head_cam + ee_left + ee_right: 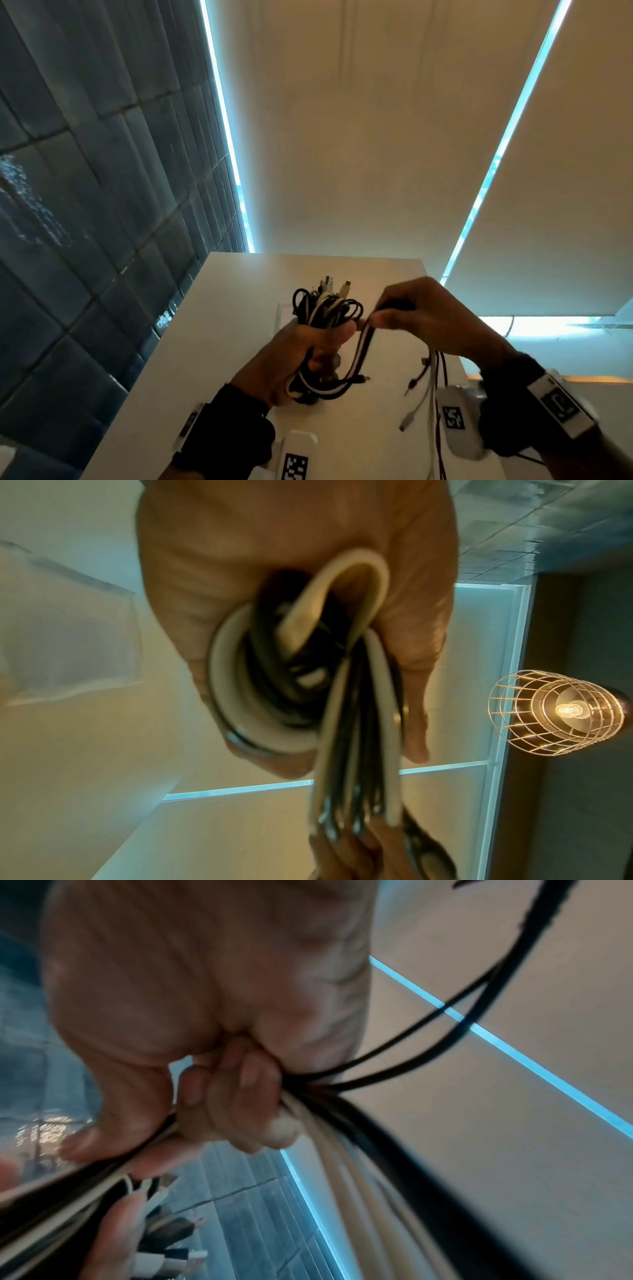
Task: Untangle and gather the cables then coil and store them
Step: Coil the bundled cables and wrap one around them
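Note:
A coiled bundle of black and white cables (325, 310) stands upright in my left hand (318, 346), which grips it in a fist above the white table (239, 308). Several plug ends stick out of the bundle's top. In the left wrist view the loops of the cable bundle (301, 669) curl out of the left hand (404, 631). My right hand (404, 313) pinches a run of loose black and white strands (363, 346) just right of the bundle. Their free ends (424, 394) dangle below my right wrist. The right wrist view shows the fingers (240, 1096) curled round the strands (342, 1137).
A clear shallow tray (282, 313) lies on the table behind the bundle. Dark tiled wall stands to the left, pale blinds with bright light gaps behind. A wire-cage lamp (555, 712) glows in the left wrist view.

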The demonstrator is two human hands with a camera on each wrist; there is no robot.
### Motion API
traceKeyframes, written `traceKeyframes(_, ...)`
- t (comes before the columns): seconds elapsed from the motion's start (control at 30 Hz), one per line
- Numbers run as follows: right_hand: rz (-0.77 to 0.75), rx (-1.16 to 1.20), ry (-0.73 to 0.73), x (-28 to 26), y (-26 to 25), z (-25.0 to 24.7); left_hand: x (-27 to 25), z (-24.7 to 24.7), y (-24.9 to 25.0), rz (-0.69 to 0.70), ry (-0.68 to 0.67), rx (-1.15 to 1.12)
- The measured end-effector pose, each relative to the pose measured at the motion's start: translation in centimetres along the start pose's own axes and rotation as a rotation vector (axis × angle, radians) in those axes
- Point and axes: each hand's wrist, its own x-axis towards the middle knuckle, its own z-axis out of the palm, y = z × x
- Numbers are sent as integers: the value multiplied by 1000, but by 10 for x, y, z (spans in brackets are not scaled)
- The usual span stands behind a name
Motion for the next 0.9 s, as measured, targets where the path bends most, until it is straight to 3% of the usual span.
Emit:
traceKeyframes(0.3, -235, -159, 269, 24, -13, 14, -3, 0, 12, 65, -74, 83)
traceKeyframes(0.53, -270, -178, 366, 27, -8, 26, -3, 1, 16, 109, 24, 380)
traceKeyframes(0.67, -273, -129, 379, 32, -13, 27, 3, 5, 11, 113, 61, 242)
traceKeyframes(0.8, -265, -128, 375, 33, -10, 28, 3, 9, 8, 97, -78, 71)
traceKeyframes(0.9, -236, -125, 369, 35, -6, 25, 3, 8, 7, 136, -82, 87)
